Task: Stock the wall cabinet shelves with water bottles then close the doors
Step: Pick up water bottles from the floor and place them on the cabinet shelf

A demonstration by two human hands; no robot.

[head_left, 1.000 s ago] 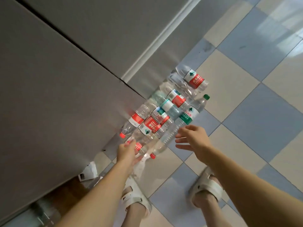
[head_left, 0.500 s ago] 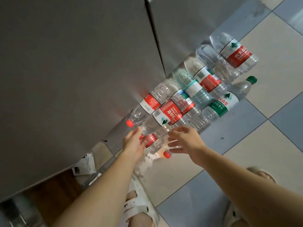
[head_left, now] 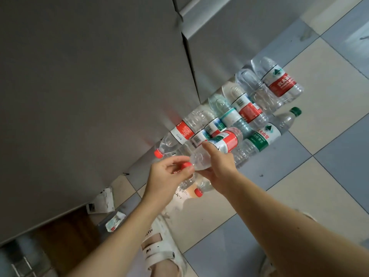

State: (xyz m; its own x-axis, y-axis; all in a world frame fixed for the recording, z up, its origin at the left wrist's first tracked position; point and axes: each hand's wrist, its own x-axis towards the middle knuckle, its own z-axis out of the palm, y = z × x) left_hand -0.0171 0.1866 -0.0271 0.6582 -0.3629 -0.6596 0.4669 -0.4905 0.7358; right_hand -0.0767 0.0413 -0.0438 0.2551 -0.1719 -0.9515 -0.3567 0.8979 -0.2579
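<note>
**Clear plastic bottle lifted between both hands, cap end nearest**

Clear plastic, red-labelled, the held bottle [head_left: 217,147] lies slantwise between the two hands: its red cap points near and left, its base far and right, above the rest of the pile. The left hand [head_left: 169,174] has its fingers curled about the cap and neck. The right hand [head_left: 216,166] grips the shoulder from the right side, with one finger straightened along the label.

Below and beyond it, the other bottles [head_left: 249,108] lie on their sides on the tiled floor [head_left: 319,136], ranged along the foot of the grey cabinet doors [head_left: 89,86], which fill the left and far part of the view and appear closed. No shelf shows.

By my judgement the bottle must go up and left towards the cabinet; the left hand is the nearer to the doors, so it would have to let go to open one while the right carries the bottle.
</note>
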